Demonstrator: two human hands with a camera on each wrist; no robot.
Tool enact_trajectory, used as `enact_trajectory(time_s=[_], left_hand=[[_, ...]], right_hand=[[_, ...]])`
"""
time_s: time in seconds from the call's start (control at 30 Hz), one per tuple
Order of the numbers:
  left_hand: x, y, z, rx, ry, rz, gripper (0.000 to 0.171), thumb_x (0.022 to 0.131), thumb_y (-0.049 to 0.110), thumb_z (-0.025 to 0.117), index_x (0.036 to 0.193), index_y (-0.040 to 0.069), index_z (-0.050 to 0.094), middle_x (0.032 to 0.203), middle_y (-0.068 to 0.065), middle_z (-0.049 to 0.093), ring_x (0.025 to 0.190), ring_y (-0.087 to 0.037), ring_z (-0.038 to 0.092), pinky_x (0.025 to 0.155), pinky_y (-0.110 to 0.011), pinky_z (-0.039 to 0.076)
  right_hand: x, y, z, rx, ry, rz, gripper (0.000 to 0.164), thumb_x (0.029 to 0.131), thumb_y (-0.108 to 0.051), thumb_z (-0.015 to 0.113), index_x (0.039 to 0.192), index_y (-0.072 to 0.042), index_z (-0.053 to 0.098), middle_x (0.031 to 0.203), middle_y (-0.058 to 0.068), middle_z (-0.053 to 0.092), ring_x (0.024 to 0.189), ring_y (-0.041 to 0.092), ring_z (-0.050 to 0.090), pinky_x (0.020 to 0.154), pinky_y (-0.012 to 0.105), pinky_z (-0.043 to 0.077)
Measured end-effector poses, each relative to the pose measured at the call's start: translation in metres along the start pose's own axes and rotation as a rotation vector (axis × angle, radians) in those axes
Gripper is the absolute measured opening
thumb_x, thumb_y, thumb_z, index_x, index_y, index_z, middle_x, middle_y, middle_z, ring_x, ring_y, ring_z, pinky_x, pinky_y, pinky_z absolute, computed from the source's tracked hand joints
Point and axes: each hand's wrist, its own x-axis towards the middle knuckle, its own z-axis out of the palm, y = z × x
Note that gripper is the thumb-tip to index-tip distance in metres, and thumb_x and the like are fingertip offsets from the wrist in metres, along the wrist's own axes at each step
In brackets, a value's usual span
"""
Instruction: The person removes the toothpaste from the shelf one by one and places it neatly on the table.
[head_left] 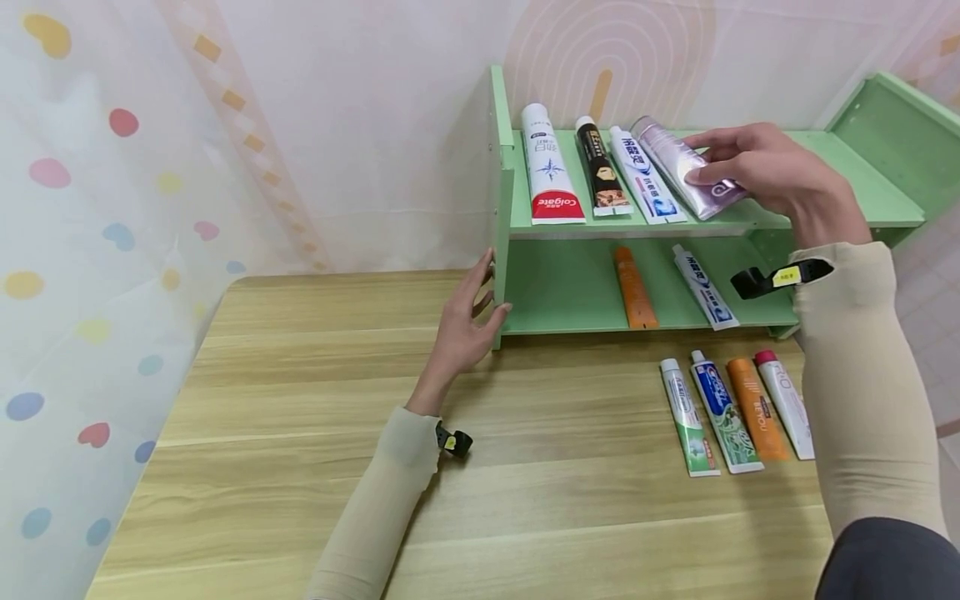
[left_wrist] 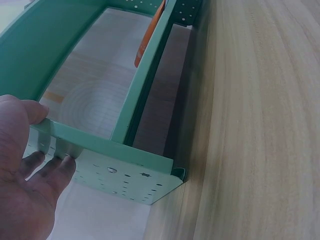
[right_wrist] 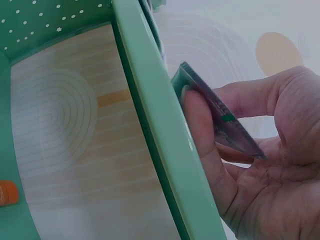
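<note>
My right hand [head_left: 757, 167] pinches a shiny pale purple toothpaste tube [head_left: 678, 162] by its wide lower part, thumb on one face and fingers on the other. The tube leans at the upper level of a green shelf [head_left: 840, 167], its flat crimped end [right_wrist: 240, 135] showing in the right wrist view. Left of it on that level lie a blue-and-white tube [head_left: 647, 177], a black tube [head_left: 602, 167] and a white-and-red Colgate tube [head_left: 551, 167]. With my left hand [head_left: 467, 325] I grip the shelf's left side panel [left_wrist: 110, 170], thumb over its front edge and fingers along the outside.
On the lower level are an orange tube [head_left: 635, 287] and a blue-and-white tube [head_left: 705, 287]. Several more tubes lie in a row on the wooden table [head_left: 300, 433], among them a green-and-white tube [head_left: 688, 417] and an orange one [head_left: 756, 408]. A patterned curtain [head_left: 360, 125] hangs behind.
</note>
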Motion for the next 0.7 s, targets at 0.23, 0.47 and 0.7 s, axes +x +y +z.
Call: enact_trajectory(time_s=[0.23,0.47,0.7], left_hand=[[0.0,0.001,-0.001,-0.001,0.006,0.012,0.075,0.096,-0.009,0.062,0.161,-0.001,0.026,0.166,-0.02,0.031,0.149,-0.042,0.038,0.113,-0.062,0.046],[0.0,0.001,0.0,-0.005,0.004,0.019,0.075,0.096,-0.009,0.062,0.161,-0.002,0.026,0.166,-0.022,0.03,0.149,-0.042,0.038,0.112,-0.062,0.046],[0.0,0.001,0.001,-0.001,-0.001,0.016,0.075,0.096,-0.009,0.063,0.161,0.0,0.026,0.165,-0.021,0.032,0.149,-0.041,0.039,0.112,-0.062,0.046]], right_hand=[[-0.006,0.003,0.0,0.099,0.013,-0.012,0.073,0.098,-0.019,0.07,0.162,-0.019,0.034,0.111,-0.008,0.062,0.089,0.008,0.067,0.072,0.021,0.062],[-0.013,0.008,0.001,0.158,0.041,-0.023,0.073,0.097,-0.019,0.072,0.16,-0.025,0.036,0.12,-0.006,0.056,0.095,0.009,0.063,0.074,0.02,0.062],[-0.024,0.014,0.001,0.251,0.065,-0.05,0.078,0.093,-0.015,0.076,0.159,-0.025,0.038,0.123,-0.004,0.054,0.097,0.01,0.062,0.073,0.02,0.062]])
